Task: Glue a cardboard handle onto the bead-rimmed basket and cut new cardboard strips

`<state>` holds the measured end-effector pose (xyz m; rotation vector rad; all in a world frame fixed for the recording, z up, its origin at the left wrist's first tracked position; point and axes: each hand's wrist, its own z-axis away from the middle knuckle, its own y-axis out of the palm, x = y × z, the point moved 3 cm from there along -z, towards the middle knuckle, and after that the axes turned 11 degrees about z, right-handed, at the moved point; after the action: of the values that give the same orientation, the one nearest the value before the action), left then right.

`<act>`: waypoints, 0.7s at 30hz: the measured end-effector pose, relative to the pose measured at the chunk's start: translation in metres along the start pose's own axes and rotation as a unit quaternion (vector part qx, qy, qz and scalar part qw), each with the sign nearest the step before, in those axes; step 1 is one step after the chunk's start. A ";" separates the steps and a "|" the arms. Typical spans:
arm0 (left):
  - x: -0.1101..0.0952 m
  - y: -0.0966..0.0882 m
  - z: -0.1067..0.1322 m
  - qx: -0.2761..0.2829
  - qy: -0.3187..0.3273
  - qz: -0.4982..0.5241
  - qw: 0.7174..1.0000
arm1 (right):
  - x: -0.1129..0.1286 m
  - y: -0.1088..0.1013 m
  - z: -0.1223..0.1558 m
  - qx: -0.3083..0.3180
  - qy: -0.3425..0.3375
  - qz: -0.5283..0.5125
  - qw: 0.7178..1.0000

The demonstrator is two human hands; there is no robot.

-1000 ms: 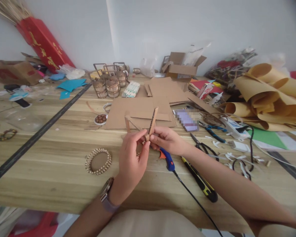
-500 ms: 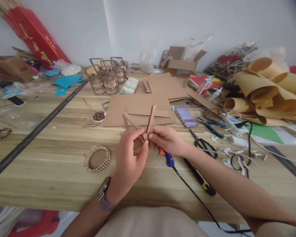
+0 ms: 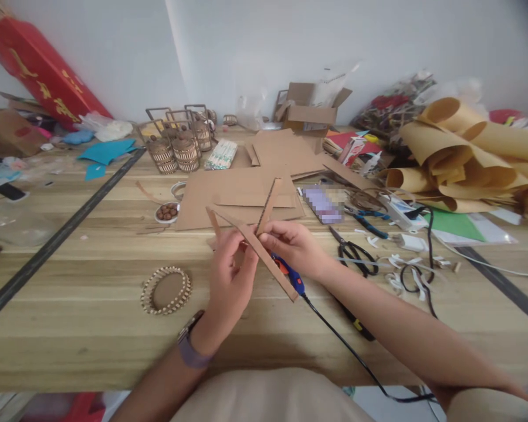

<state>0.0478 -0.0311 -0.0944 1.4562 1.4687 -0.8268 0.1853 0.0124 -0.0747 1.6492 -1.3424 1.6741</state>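
A narrow cardboard strip (image 3: 275,269) is pinched between the fingers of my left hand (image 3: 229,275) and my right hand (image 3: 293,245), above the middle of the table. It is folded: one length slants up past my right fingers, another runs down to the lower right, and a bent end stands out beyond my left hand. My fingers partly hide the crossing point. Below my right hand lies a blue glue gun (image 3: 295,281) with an orange trigger and a black cord. Left of my left hand sits a shallow round tray (image 3: 169,290) with a striped, beaded-looking rim.
Flat cardboard sheets (image 3: 198,202) lie ahead, beside a bowl of brown beads (image 3: 167,212). Small striped handled baskets (image 3: 187,151) stand at the back left. Scissors (image 3: 356,252), a utility knife (image 3: 361,328) and pliers (image 3: 369,224) lie to the right, before rolled brown paper (image 3: 449,152).
A length of the cardboard strip has swung out toward the lower right, across the front of my fingers. Both hands still pinch it. The view has shifted slightly to the right.
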 end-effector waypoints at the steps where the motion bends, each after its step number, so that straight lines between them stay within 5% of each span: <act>1: -0.003 0.004 -0.004 0.009 -0.018 0.017 1.000 | 0.000 0.000 0.001 -0.002 0.010 -0.027 1.000; 7: -0.007 0.021 -0.011 0.033 -0.154 0.133 0.978 | -0.008 -0.016 0.020 -0.017 0.075 -0.074 0.994; 13: 0.008 0.016 -0.004 0.053 -0.230 0.040 0.971 | -0.033 -0.087 0.066 -0.166 0.120 0.122 0.971; 15: 0.012 0.015 -0.002 0.078 -0.242 0.009 0.967 | -0.043 -0.114 0.084 -0.200 0.181 0.227 0.936; 19: 0.017 0.014 0.002 0.100 -0.250 -0.029 0.963 | -0.063 -0.149 0.109 -0.152 0.345 0.505 0.776; 21: 0.018 0.016 0.005 0.120 -0.254 -0.041 0.959 | -0.075 -0.154 0.112 -0.126 0.384 0.549 0.731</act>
<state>0.0660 -0.0267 -0.1105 1.2313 1.0674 -1.3538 0.3868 0.0090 -0.1135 -0.2680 -2.0071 2.1685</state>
